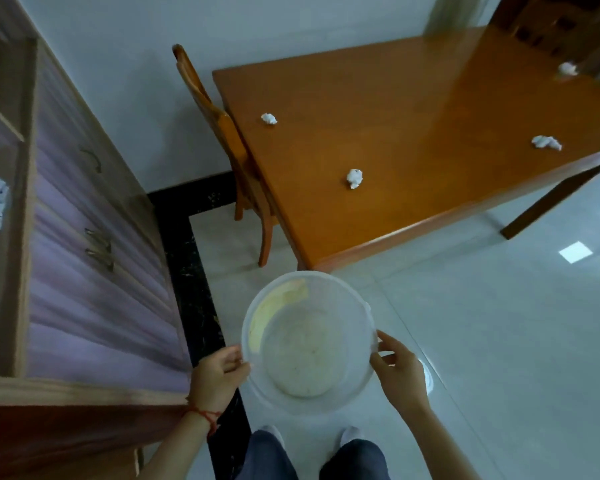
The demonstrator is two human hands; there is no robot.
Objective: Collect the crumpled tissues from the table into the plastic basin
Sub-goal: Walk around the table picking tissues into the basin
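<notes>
Translucent plastic basin [309,341] is held above the pale floor, just short of the near corner of the orange wooden table [413,109], with nothing in it. Left hand [219,375] grips its left rim, fingers curled over the edge; right hand [399,372] clasps the right rim likewise. Four crumpled tissues lie well apart on the table: one near the wooden chair [205,98], one toward the near edge [354,178], one at the right edge [546,143], one far back [567,68]
</notes>
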